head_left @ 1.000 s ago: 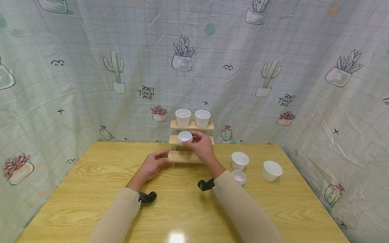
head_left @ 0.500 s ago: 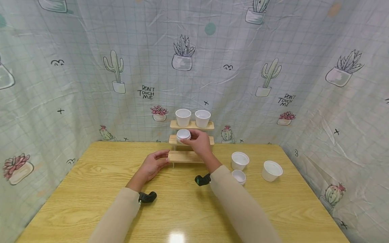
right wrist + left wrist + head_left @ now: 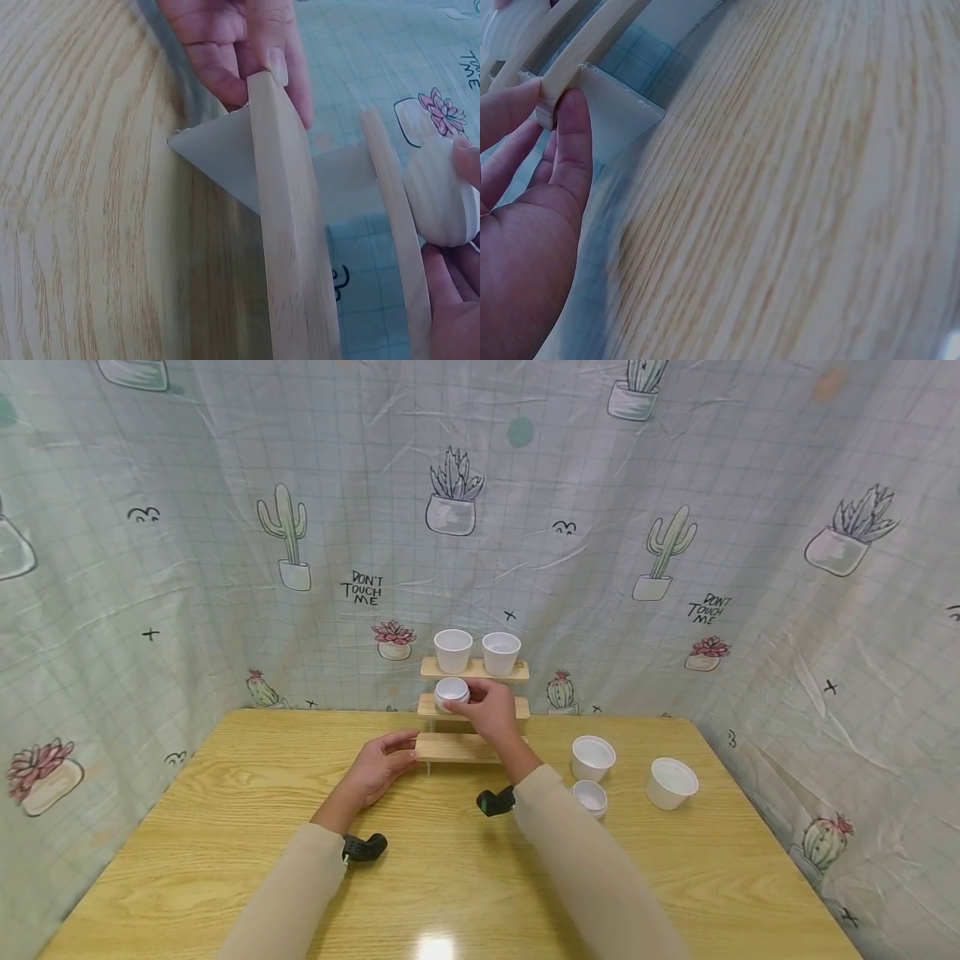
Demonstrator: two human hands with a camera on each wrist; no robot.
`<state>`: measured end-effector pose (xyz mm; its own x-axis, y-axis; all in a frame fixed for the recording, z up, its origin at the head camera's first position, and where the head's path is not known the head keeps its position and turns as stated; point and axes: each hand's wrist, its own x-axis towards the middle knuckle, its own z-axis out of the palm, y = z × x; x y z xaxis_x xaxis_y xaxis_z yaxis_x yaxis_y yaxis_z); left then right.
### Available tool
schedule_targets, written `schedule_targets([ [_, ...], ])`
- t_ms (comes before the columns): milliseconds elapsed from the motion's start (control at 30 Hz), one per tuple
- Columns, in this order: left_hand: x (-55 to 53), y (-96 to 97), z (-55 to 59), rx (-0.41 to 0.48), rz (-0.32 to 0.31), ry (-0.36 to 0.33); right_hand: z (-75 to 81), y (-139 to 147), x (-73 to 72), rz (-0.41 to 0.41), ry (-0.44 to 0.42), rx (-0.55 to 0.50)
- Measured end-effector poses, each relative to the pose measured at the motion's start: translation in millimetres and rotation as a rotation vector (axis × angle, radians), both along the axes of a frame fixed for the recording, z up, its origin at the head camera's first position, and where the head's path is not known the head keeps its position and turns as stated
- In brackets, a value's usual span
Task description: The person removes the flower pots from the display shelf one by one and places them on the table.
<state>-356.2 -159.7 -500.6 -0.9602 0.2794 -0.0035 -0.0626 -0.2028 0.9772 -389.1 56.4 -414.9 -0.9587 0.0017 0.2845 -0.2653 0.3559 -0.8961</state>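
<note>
In my head view the right hand sits near the centre of the frame, thumb and fingers clamped on a white bowl. The bowl is rim up, over the left half of the middle shelf; I cannot tell whether its base bears on it. My right wrist view puts the bowl at the right edge of the frame, gripped between the digits, right by that shelf.

The left hand, left of centre in the head view, pinches the left end of the bottom shelf. My left wrist view has that grip at the upper left, fingertips against the shelf's end.

Above the bowl, I see a left cup and a right cup side by side on the top shelf. Right of centre on the table stand a near cup with a second bowl just below it in the frame, and a far-right cup apart from both.
</note>
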Motion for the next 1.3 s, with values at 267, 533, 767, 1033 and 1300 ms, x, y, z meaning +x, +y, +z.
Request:
schedule_targets([
  [267,0.9,0.0,0.8,-0.003,0.0,0.003,3.4,-1.4,3.0,-0.01,-0.008,-0.012],
  [533,1.6,0.2,1.5,-0.004,-0.001,0.005,2.0,-1.4,2.1,-0.02,0.01,-0.003],
  [767,2.4,0.1,2.1,-0.01,-0.005,0.01,3.6,-1.8,4.7,-0.016,-0.003,-0.004],
  [1033,2.3,0.7,2.4,-0.015,-0.002,0.01,1.8,0.2,8.7,-0.006,-0.006,-0.021],
  [1300,2.4,1.0,1.6,-0.021,0.002,0.002,-0.5,12.5,14.7,-0.037,-0.01,-0.008],
])
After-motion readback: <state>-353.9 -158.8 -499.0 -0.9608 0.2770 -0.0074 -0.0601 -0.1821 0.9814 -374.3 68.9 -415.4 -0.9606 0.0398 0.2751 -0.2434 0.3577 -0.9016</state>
